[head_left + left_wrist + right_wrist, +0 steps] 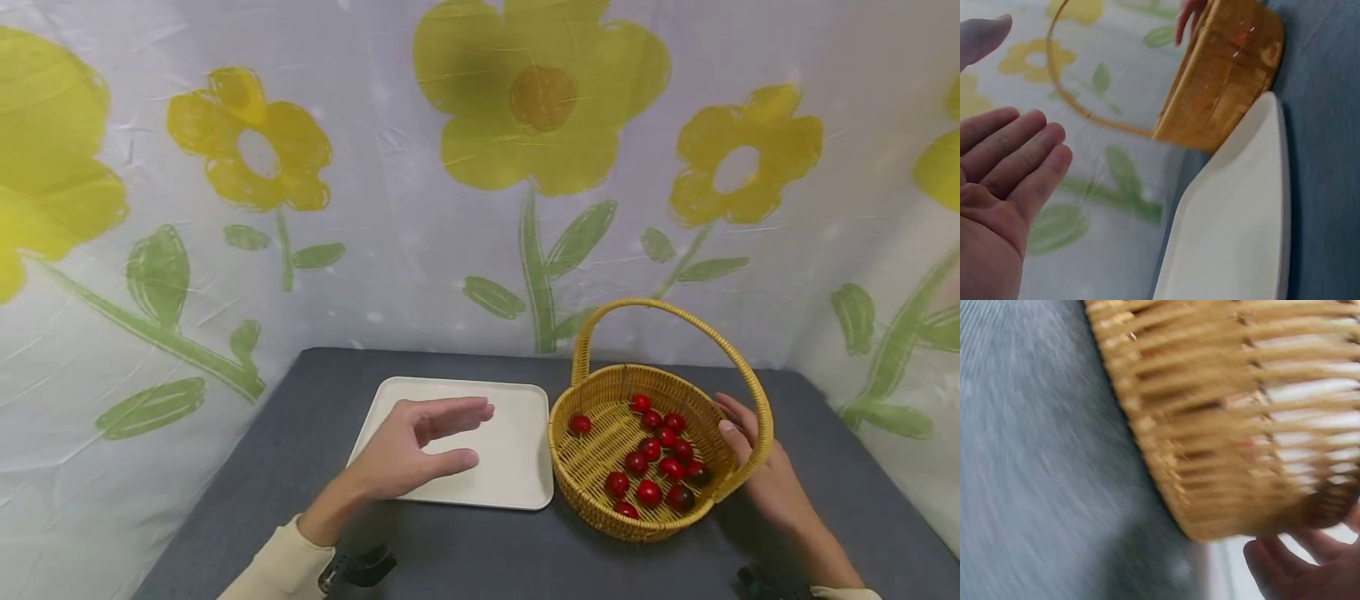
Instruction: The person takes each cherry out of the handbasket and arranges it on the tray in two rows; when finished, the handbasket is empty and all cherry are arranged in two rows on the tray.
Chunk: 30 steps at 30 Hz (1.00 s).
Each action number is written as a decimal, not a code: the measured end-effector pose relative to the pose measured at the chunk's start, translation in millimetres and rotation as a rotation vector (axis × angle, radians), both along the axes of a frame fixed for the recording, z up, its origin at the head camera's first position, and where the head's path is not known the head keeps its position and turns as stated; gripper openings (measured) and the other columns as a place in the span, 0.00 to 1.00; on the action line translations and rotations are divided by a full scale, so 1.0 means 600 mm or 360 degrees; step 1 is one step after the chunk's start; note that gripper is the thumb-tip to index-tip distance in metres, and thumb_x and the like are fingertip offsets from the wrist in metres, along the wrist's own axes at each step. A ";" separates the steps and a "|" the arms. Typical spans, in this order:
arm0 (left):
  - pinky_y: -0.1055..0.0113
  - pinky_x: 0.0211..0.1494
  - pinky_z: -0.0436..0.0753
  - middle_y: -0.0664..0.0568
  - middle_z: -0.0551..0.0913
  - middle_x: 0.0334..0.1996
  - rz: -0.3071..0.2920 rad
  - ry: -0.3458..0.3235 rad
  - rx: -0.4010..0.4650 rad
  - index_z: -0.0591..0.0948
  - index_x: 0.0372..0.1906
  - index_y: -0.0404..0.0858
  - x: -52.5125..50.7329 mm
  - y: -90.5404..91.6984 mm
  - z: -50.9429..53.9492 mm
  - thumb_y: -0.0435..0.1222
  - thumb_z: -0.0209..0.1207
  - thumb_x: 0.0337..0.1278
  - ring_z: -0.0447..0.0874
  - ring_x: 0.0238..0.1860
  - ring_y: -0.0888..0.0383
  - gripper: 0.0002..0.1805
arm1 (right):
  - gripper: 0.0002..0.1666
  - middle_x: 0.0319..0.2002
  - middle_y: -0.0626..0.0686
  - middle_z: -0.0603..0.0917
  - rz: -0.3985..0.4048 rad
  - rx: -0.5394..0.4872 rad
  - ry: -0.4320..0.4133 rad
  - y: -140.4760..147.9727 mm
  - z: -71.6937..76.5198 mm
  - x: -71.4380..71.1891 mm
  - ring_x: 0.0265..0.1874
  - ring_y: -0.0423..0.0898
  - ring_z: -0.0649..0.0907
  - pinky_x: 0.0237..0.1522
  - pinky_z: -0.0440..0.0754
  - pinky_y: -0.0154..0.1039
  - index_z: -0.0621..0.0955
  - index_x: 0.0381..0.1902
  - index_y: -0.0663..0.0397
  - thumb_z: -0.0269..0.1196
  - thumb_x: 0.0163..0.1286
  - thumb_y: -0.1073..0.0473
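A yellow wicker basket (573,479) with a tall hoop handle stands on the right part of the table. Several red cherries (649,492) lie in it, mostly towards its right side, and one sits apart at the left. My right hand (772,475) is at the basket's right side under the handle, its fingertips by the rim; whether they touch is unclear. Left of the basket lies a white rectangular tray (517,450). Above this tray hovers my left hand (408,450), holding nothing, with fingers extended and thumb apart. The left wrist view shows its palm (988,219).
A dark grey cloth covers the table (465,550). Behind it and along both sides hangs a pale curtain (390,275) printed with yellow flowers. The tray's right edge is close to the basket. Blur softens the right wrist view.
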<state>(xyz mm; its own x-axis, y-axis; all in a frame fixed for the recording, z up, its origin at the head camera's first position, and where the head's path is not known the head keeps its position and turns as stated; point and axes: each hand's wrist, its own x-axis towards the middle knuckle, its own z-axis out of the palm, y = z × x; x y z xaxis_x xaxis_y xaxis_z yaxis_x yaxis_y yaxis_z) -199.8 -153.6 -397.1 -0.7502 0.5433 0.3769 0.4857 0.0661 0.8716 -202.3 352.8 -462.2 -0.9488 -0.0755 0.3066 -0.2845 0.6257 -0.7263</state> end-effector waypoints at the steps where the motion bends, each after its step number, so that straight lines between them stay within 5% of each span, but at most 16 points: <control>1: 0.63 0.72 0.84 0.46 0.88 0.67 -0.0021 -0.0019 -0.0028 0.82 0.73 0.40 -0.003 0.015 0.000 0.32 0.74 0.67 0.87 0.69 0.52 0.30 | 0.33 0.80 0.70 0.69 0.0003 -0.0022 -0.0018 -0.002 -0.003 -0.001 0.61 0.13 0.67 0.50 0.73 0.15 0.59 0.89 0.51 0.45 0.93 0.51; 8: 0.63 0.67 0.87 0.52 0.91 0.61 -0.0180 -0.0001 -0.0217 0.88 0.67 0.42 -0.022 0.109 0.001 0.38 0.76 0.65 0.91 0.62 0.62 0.25 | 0.32 0.83 0.65 0.64 0.0141 -0.0247 -0.0007 -0.009 -0.027 -0.004 0.68 0.17 0.68 0.58 0.70 0.14 0.56 0.90 0.47 0.39 0.94 0.53; 15: 0.73 0.67 0.84 0.55 0.91 0.61 -0.0410 0.0069 -0.0481 0.87 0.67 0.41 -0.048 0.199 0.000 0.42 0.75 0.68 0.88 0.60 0.73 0.26 | 0.33 0.81 0.39 0.65 0.0196 -0.0385 0.0036 -0.010 -0.038 -0.006 0.69 0.20 0.71 0.60 0.72 0.16 0.55 0.91 0.47 0.37 0.94 0.56; 21: 0.79 0.63 0.82 0.54 0.91 0.62 -0.0539 0.0313 -0.0905 0.87 0.68 0.41 -0.074 0.272 -0.014 0.41 0.71 0.72 0.90 0.60 0.69 0.23 | 0.33 0.81 0.36 0.64 0.0198 -0.0430 0.0066 -0.010 -0.046 -0.008 0.71 0.21 0.70 0.61 0.70 0.17 0.55 0.90 0.46 0.36 0.93 0.58; 24: 0.79 0.69 0.77 0.60 0.91 0.61 -0.0502 0.0443 -0.1117 0.88 0.67 0.45 -0.081 0.302 -0.019 0.38 0.71 0.71 0.88 0.59 0.73 0.22 | 0.33 0.81 0.36 0.64 0.0182 -0.0433 0.0058 -0.010 -0.049 -0.009 0.71 0.21 0.70 0.60 0.70 0.17 0.56 0.90 0.45 0.36 0.93 0.57; 28: 0.78 0.48 0.76 0.65 0.92 0.56 -0.0479 0.0508 -0.1301 0.91 0.63 0.51 -0.086 0.330 -0.022 0.32 0.70 0.70 0.80 0.39 0.71 0.21 | 0.33 0.81 0.38 0.64 0.0169 -0.0485 0.0028 -0.013 -0.052 -0.009 0.70 0.22 0.71 0.61 0.71 0.17 0.56 0.90 0.45 0.37 0.93 0.57; 30: 0.79 0.40 0.75 0.65 0.93 0.53 -0.0503 0.0521 -0.1341 0.93 0.59 0.51 -0.087 0.340 -0.024 0.29 0.69 0.68 0.76 0.36 0.68 0.20 | 0.33 0.81 0.40 0.64 0.0165 -0.0503 0.0004 -0.015 -0.052 -0.008 0.71 0.22 0.70 0.61 0.70 0.17 0.56 0.90 0.45 0.37 0.93 0.56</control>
